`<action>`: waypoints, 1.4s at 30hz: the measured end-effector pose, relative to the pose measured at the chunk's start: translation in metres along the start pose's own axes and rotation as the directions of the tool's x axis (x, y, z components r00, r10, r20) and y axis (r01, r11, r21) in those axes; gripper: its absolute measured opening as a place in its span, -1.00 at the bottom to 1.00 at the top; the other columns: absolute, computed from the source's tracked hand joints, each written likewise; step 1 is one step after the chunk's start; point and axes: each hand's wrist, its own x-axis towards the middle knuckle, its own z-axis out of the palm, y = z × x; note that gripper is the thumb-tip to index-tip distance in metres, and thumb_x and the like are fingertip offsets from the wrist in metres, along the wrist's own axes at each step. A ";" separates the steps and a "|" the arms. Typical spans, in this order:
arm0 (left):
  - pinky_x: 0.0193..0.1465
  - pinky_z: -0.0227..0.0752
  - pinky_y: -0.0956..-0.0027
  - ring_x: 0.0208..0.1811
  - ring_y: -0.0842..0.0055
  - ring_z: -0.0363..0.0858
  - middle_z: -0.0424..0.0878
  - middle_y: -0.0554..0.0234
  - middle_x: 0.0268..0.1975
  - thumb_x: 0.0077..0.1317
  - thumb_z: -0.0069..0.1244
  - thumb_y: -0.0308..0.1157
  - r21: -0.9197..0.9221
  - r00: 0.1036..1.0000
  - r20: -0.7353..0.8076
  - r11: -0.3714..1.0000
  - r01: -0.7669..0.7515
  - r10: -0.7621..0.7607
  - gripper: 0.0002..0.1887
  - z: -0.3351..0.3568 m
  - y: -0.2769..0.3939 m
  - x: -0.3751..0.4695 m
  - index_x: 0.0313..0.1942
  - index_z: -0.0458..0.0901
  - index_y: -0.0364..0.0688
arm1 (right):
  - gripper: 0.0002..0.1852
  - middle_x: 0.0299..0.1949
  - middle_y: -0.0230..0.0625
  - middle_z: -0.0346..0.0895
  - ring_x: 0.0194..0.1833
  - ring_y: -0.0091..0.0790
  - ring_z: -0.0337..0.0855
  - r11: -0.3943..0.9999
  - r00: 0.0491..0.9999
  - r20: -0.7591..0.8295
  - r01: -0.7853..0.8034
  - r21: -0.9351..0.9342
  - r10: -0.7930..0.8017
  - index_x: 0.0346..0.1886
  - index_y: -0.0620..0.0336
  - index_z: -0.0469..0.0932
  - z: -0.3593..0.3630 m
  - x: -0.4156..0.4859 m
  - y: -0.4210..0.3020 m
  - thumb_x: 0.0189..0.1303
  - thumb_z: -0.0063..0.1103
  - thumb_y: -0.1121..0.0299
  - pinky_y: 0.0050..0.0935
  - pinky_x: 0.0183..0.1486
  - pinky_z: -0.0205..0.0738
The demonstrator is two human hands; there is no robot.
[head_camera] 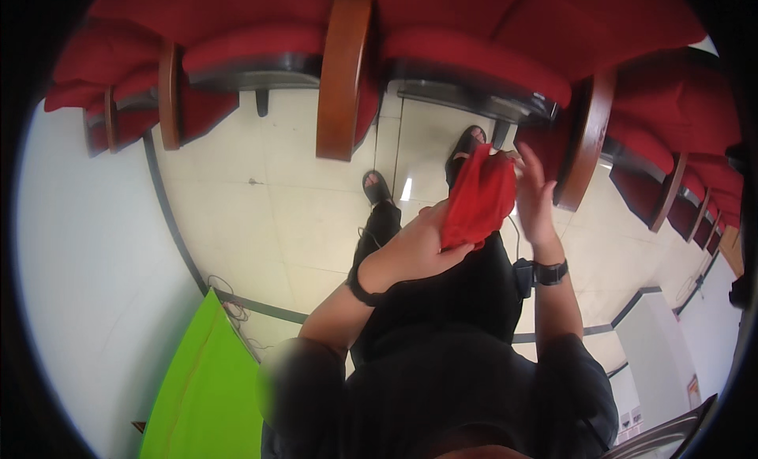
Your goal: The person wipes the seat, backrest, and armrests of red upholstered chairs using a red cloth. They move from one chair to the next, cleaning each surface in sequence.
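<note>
My left hand holds a red cloth that hangs in loose folds over the fingers. The cloth is bunched and its far end points away from me. Beside its right edge is my right hand, with thumb and forefinger spread apart. Its other fingertips are close to the cloth's far right corner, partly hidden, and I cannot tell whether they touch it. A dark band is around my left wrist, and a black watch is on my right.
Red upholstered seats with wooden armrests curve in a row ahead. Pale floor tiles lie under my sandalled feet. To the left are a white wall, a bright green panel and loose cables. A pale panel stands at right.
</note>
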 end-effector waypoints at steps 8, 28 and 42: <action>0.50 0.40 -0.03 0.41 -0.28 0.41 0.34 -0.35 0.42 0.23 0.34 -0.36 0.166 0.996 -0.067 0.984 0.069 -0.058 -0.12 -0.016 -0.051 -0.096 0.52 0.27 -0.29 | -0.12 0.66 -0.28 0.21 0.64 -0.20 0.26 0.710 0.901 0.311 -0.430 0.558 0.301 0.75 0.05 0.01 0.143 -0.078 0.087 0.59 0.16 -0.12 -0.09 0.62 0.25; 0.71 -0.11 -0.10 0.68 -0.09 0.12 0.25 -0.24 0.63 0.59 -0.19 -0.20 0.780 0.716 -0.488 0.617 0.103 0.498 -0.36 -0.150 -0.208 -0.023 0.60 0.27 -0.24 | -0.65 0.12 -0.09 0.70 0.18 -0.15 0.73 0.324 0.442 -0.418 -0.275 -0.905 -0.793 0.23 0.30 0.63 -0.136 -0.068 0.039 0.45 0.39 0.41 -0.27 0.26 0.55; 0.76 -0.15 -0.06 0.73 0.01 0.09 0.16 -0.22 0.68 0.51 -0.43 0.56 0.658 0.072 -0.619 0.566 -0.498 0.782 0.05 -0.153 -0.319 -0.018 0.69 0.00 -0.09 | -0.52 0.41 -0.15 0.48 0.41 -0.22 0.51 0.624 0.593 -0.198 0.757 -0.192 -0.780 0.47 0.34 0.40 0.081 0.184 0.250 0.55 0.13 0.50 -0.21 0.53 0.27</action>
